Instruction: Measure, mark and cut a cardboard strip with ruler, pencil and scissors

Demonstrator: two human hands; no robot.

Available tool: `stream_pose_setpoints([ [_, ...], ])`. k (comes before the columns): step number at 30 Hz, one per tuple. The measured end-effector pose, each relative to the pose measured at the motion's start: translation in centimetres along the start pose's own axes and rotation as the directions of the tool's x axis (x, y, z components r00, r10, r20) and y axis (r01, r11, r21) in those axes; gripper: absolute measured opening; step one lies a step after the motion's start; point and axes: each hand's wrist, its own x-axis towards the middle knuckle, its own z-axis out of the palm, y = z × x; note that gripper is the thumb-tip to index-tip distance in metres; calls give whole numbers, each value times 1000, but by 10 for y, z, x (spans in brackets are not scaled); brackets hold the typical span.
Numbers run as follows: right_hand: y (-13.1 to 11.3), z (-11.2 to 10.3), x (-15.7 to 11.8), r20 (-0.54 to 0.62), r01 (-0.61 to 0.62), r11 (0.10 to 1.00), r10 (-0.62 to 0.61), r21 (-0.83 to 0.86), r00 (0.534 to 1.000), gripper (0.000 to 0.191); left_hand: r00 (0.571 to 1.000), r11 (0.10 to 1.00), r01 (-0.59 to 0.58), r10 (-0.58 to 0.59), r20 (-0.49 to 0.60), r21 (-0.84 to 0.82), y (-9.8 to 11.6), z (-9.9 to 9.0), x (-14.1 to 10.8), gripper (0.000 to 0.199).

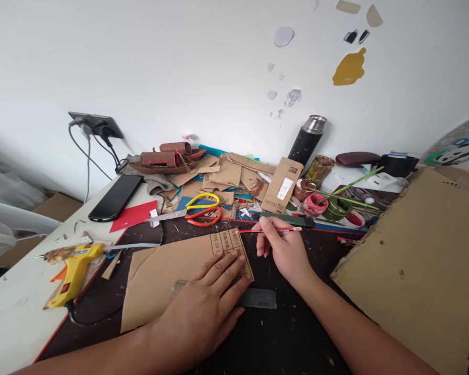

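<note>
My left hand lies flat with its fingers stretched out over a brown cardboard piece with printed characters at its right end. Beneath that palm runs a clear ruler, whose right end sticks out past the cardboard; its middle is covered. My right hand is closed around a red pencil, which is held nearly level. The pencil's left end is by the far right corner of the cardboard; whether it touches, I cannot tell.
Left are a yellow glue gun and a phone. Behind lie scissors, cardboard scraps and a model boat. Paint jars, a black thermos and a large cardboard sheet stand to the right.
</note>
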Motion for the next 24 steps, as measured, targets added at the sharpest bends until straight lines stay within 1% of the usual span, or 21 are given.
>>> stream_pose_setpoints([
  [10,0,0,0,3,-2,1000,2,-12,1000,62,998,998,-2,-2,-70,-62,5,5,0,26],
  [19,1,0,0,5,0,1000,0,-8,1000,62,993,999,-14,9,-114,-49,5,2,1,26],
  [24,2,-1,0,9,15,1000,-14,-7,1000,61,994,998,-28,22,-105,-55,4,4,-1,28],
])
